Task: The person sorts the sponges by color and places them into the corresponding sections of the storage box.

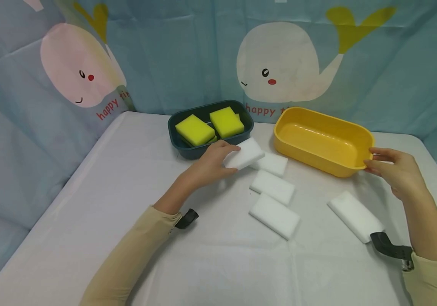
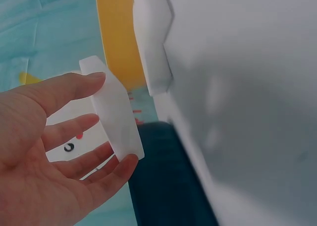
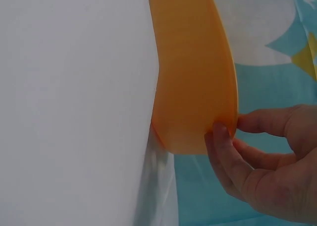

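Observation:
Between thumb and fingers my left hand (image 1: pixel 212 165) pinches a white sponge block (image 1: pixel 244 154), held just above the table in front of the dark green tub (image 1: pixel 187 152). The left wrist view shows the same white sponge block (image 2: pixel 116 109) gripped at its edges. My right hand (image 1: pixel 399 170) pinches the right end rim of the yellow tub (image 1: pixel 314 160), whose inside holds nothing. In the right wrist view, the thumb and fingers lie on either side of the yellow tub's wall (image 3: pixel 193 77).
Several yellow sponges (image 1: pixel 195 130) lie in the dark green tub. Three white sponge blocks (image 1: pixel 274 216) lie in a column mid-table, and another white block (image 1: pixel 356 216) lies at the right, below the yellow tub. A whale-print curtain (image 1: pixel 187 55) hangs behind the white table (image 1: pixel 218 263).

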Action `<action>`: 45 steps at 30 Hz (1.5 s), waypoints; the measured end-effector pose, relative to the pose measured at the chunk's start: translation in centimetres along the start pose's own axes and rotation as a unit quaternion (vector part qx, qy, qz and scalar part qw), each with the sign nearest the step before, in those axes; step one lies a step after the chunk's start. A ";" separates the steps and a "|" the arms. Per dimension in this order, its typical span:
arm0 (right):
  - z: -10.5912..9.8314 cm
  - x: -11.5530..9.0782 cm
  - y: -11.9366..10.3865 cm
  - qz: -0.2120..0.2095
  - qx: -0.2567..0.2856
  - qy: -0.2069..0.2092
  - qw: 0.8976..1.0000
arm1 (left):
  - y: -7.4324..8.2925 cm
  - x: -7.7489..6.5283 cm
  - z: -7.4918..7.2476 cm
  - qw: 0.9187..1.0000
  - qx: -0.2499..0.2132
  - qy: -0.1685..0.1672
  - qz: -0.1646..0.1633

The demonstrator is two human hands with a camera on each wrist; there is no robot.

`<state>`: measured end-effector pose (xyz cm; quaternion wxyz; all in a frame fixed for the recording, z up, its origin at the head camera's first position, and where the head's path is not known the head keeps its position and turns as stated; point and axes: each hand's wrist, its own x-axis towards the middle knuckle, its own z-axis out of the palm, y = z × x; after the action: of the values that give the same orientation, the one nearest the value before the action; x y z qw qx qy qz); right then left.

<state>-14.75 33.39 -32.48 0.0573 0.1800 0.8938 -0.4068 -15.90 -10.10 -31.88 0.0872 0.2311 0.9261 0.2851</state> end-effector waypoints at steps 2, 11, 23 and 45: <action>0.0 0.0 0.0 -0.002 0.000 -0.002 1.000 | 0.5 0.4 0.1 1.000 0.002 -0.004 0.002; -0.1 0.0 0.1 -0.001 0.001 0.000 1.000 | 2.6 2.2 0.1 1.000 0.016 -0.018 0.002; 0.0 -0.1 0.3 0.010 0.000 0.000 1.000 | 4.7 5.3 0.1 0.999 0.036 -0.025 0.019; 0.1 -0.1 0.1 -0.001 0.006 0.005 1.000 | 8.4 10.1 1.1 0.998 0.053 -0.040 -0.008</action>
<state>-14.66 33.37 -32.55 0.0512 0.1821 0.8917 -0.4111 -21.27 1.38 -28.28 0.1142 0.2389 0.9376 0.2255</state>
